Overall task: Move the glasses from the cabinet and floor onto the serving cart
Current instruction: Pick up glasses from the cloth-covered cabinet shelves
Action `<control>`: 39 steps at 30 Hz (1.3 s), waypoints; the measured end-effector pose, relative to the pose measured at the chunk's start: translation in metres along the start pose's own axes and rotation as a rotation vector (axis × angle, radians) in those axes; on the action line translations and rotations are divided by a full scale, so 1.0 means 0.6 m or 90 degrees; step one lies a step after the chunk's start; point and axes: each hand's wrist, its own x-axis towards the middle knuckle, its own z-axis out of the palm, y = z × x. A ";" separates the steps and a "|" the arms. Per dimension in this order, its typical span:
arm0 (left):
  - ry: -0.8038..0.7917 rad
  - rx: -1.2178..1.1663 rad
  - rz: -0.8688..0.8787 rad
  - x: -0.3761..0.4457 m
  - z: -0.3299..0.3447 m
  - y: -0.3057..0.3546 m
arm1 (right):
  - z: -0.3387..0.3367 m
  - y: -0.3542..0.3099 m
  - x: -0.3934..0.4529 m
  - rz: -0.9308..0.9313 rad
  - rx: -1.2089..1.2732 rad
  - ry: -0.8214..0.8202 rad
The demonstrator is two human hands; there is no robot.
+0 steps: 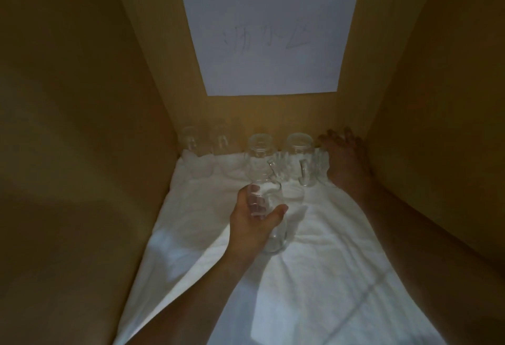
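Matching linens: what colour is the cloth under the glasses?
White, plain, in the head view: the cloth.

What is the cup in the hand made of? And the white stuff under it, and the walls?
The cup in the left hand looks like clear glass: you see fingers and cloth through it. The white sheet looks like soft cloth, since it wrinkles. The brown walls look like matte cardboard or wood; hard to tell.

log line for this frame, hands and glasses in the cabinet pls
left hand: grips glass above white cloth | right hand: reaching at back by glass mug, grasp unclear | glasses left in back row
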 end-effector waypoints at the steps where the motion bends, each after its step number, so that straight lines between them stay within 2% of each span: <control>1: 0.003 0.000 -0.006 0.002 -0.002 0.000 | -0.001 -0.009 -0.003 -0.007 -0.008 0.018; 3: 0.015 0.004 -0.023 0.003 -0.009 0.004 | 0.001 -0.038 -0.024 -0.028 0.040 0.125; 5: 0.052 -0.010 -0.048 0.004 -0.018 0.005 | 0.007 -0.074 -0.052 -0.062 0.172 0.272; 6: 0.083 -0.021 -0.059 0.004 -0.024 0.003 | 0.009 -0.094 -0.065 -0.085 0.257 0.307; 7: 0.112 -0.028 -0.072 0.004 -0.030 0.001 | 0.006 -0.114 -0.076 -0.116 0.339 0.292; 8: 0.134 -0.027 -0.083 0.004 -0.038 -0.002 | 0.002 -0.135 -0.086 -0.138 0.406 0.227; 11: 0.173 -0.045 -0.079 0.007 -0.066 -0.004 | -0.005 -0.188 -0.113 -0.102 0.610 -0.130; 14: 0.196 -0.188 -0.088 0.013 -0.099 0.001 | -0.001 -0.227 -0.122 -0.078 0.751 -0.437; 16: 0.186 -0.281 -0.093 0.016 -0.122 0.006 | 0.000 -0.250 -0.119 -0.049 0.801 -0.480; 17: 0.179 -0.268 -0.089 0.017 -0.134 0.006 | -0.002 -0.259 -0.114 -0.023 0.811 -0.472; 20: 0.136 -0.019 -0.131 0.016 -0.168 -0.006 | -0.013 -0.283 -0.095 -0.018 0.762 -0.426; 22: 0.104 0.203 -0.175 0.003 -0.194 -0.030 | -0.017 -0.295 -0.075 -0.071 0.632 -0.349; 23: 0.082 0.319 -0.154 -0.004 -0.207 -0.043 | -0.020 -0.304 -0.064 -0.100 0.550 -0.304; 25: 0.033 0.492 -0.045 -0.024 -0.228 -0.066 | -0.025 -0.328 -0.040 -0.153 0.411 -0.232; 26: -0.026 0.564 0.005 -0.033 -0.236 -0.072 | -0.030 -0.344 -0.029 -0.191 0.335 -0.209; 28: -0.159 0.687 0.027 -0.041 -0.248 -0.078 | -0.047 -0.381 -0.013 -0.274 0.156 -0.185; 30: -0.203 0.696 0.028 -0.038 -0.257 -0.084 | -0.060 -0.417 -0.005 -0.288 0.078 -0.167; 33: -0.217 0.664 0.019 -0.035 -0.265 -0.096 | -0.056 -0.454 -0.006 -0.303 0.065 -0.128; 39: -0.221 0.723 0.043 -0.040 -0.263 -0.121 | -0.018 -0.463 -0.017 -0.295 0.148 -0.133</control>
